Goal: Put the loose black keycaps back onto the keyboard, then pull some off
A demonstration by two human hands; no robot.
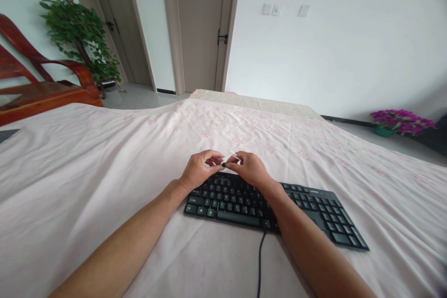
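Note:
A black computer keyboard (239,214) lies at a slant on the cloth, beneath my hands and right forearm. Over its back edge my left hand (202,167) curls, thumb and fingertips pinching at a small black keycap (224,165). My right hand (249,166) is closed on a thin wire tool, which looks like a keycap puller (232,153); its pale wires stick out past the fingers. The right thumb tip also meets the keycap, so which hand bears it is hard to tell. My right forearm covers part of the keyboard.
A pale pink flowered cloth (139,158) with folds covers the surface. The keyboard's cable (260,260) runs toward me. At the left stand a red wooden chair (52,88) and a leafy plant (77,28). Purple flowers (401,121) stand by the wall at the right.

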